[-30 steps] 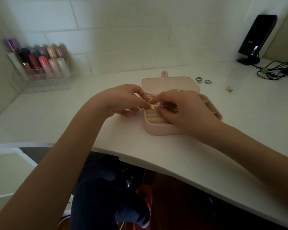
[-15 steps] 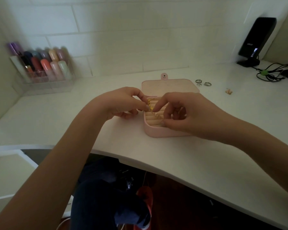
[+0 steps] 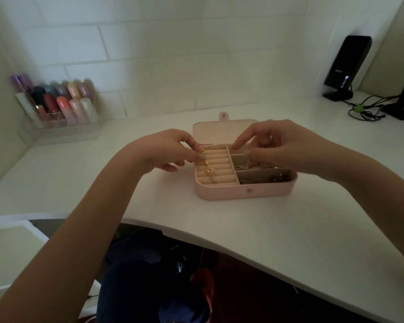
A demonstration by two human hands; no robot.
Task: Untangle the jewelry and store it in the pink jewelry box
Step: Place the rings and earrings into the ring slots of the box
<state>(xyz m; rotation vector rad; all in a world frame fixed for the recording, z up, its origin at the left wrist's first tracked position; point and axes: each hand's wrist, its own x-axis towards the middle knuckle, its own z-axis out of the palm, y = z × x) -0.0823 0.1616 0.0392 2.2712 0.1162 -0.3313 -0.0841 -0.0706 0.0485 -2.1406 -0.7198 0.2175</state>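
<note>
White worktop (image 3: 254, 229) is carrying the things, tiled wall behind. At far left a clear organiser (image 3: 58, 127) is standing against the wall, holding a row of pastel tubes (image 3: 63, 101), blurred. At far right a black device on a stand (image 3: 345, 66) is sitting by a tangle of black cables (image 3: 366, 110).

Pink jewelry box (image 3: 245, 191) is lying open mid-worktop, lid (image 3: 219, 131) folded back flat toward the wall. Left half is a cream ring-roll section (image 3: 216, 169) with small gold pieces (image 3: 209, 171) seated in its slots. Right half is split into compartments; dark beaded jewelry (image 3: 264, 178) is lying in the nearest one, more pieces in the one behind, partly hidden by the right hand.

Left hand (image 3: 166, 150) is hovering at the box's left rim, fingers (image 3: 191, 141) curled, thumb and forefinger closing on a small gold piece (image 3: 204, 150) at the far end of the ring rolls. Whether it is actually pinched or only touched, cannot tell for sure; it reads as a pinch.

Right hand (image 3: 280, 145) is hanging over the back right compartments, forefinger stretched toward the divider, other fingers loosely bent, thumb tip close under. Nothing visible in its grasp.
</note>
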